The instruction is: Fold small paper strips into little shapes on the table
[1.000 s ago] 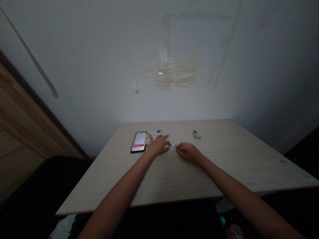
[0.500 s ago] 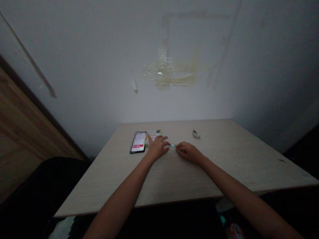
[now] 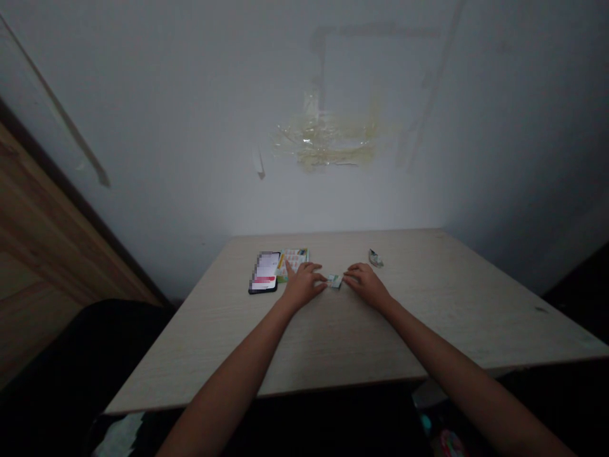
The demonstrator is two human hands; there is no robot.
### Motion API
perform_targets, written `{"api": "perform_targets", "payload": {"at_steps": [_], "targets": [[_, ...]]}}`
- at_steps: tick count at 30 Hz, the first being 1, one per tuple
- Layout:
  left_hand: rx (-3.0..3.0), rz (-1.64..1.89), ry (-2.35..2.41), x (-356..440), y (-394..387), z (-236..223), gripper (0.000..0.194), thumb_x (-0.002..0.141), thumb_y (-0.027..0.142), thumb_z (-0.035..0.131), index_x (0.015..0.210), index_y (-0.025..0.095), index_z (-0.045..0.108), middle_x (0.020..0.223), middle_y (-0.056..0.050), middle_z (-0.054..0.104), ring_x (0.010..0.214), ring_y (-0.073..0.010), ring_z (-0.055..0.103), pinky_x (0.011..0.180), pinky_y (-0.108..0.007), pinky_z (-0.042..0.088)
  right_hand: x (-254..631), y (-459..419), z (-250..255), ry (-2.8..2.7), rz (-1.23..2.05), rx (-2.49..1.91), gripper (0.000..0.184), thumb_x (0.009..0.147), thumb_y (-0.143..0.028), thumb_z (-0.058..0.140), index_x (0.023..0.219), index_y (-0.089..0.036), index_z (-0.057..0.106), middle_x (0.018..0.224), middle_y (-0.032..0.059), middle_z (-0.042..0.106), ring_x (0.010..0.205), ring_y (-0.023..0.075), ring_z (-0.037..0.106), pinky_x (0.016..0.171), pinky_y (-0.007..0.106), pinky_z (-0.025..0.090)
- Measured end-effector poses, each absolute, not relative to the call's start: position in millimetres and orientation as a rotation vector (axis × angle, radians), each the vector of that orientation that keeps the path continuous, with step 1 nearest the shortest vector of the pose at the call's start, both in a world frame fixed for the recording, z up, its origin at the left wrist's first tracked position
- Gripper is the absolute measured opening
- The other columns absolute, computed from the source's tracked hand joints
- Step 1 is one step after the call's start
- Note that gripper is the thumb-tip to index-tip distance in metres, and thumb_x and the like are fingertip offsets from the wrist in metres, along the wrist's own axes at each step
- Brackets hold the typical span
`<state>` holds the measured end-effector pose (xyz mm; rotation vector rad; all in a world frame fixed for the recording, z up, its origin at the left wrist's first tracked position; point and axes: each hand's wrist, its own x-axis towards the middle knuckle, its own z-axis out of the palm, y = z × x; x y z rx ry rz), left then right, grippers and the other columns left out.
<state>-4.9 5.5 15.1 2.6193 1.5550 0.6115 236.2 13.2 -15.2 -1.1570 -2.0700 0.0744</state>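
A small piece of printed paper (image 3: 335, 282), white and green, lies on the table between my two hands. My left hand (image 3: 302, 284) rests at its left with fingers spread, thumb and a fingertip at the paper's left edge. Whether they press on it I cannot make out. Just off the right edge, my right hand (image 3: 368, 284) is curved with its fingertips a little apart and nothing visible between them. Behind my left hand is a colourful printed sheet (image 3: 295, 255), partly covered by the fingers. A phone (image 3: 264, 279) with a lit screen lies beside that sheet.
A small crumpled wrapper or scrap (image 3: 375, 258) lies farther back on the right. The pale wooden table (image 3: 333, 349) meets a wall (image 3: 190, 127) with tape remnants (image 3: 333, 146). A wooden panel (image 3: 57, 222) stands at the left, and dark cloth hangs near the table's left side.
My right hand has moved slightly right and off the paper's edge. The small paper now shows more fully, a little farther right. My left hand has barely shifted.
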Motion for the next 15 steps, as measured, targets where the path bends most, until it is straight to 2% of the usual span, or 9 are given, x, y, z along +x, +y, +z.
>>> {"api": "perform_targets", "payload": {"at_steps": [7,15], "targets": [[2.549,0.641,1.585,-1.1,3.2,14.7,0.020,0.088,0.044,0.063,0.103,0.036,0.072,0.137,-0.001,0.059,0.131,-0.0292,0.045,0.106,-0.079,-0.007,237.5,20.8,-27.3,-2.078,0.100,-1.153,0.026,0.088,-0.042,0.064,0.098,-0.021,0.076,0.104,0.0106,0.069,0.101,0.0251,0.061,0.093,0.041,0.048],[2.416,0.709,1.647,4.8,6.5,5.9,0.022,0.084,0.046,0.067,0.101,0.034,0.073,0.136,-0.002,0.059,0.131,-0.0326,0.045,0.105,-0.080,-0.006,241.0,25.6,-26.2,-1.971,0.310,-1.173,0.017,0.076,-0.033,0.076,0.087,-0.020,0.075,0.102,0.0101,0.070,0.101,0.0258,0.061,0.095,0.042,0.046]]}}
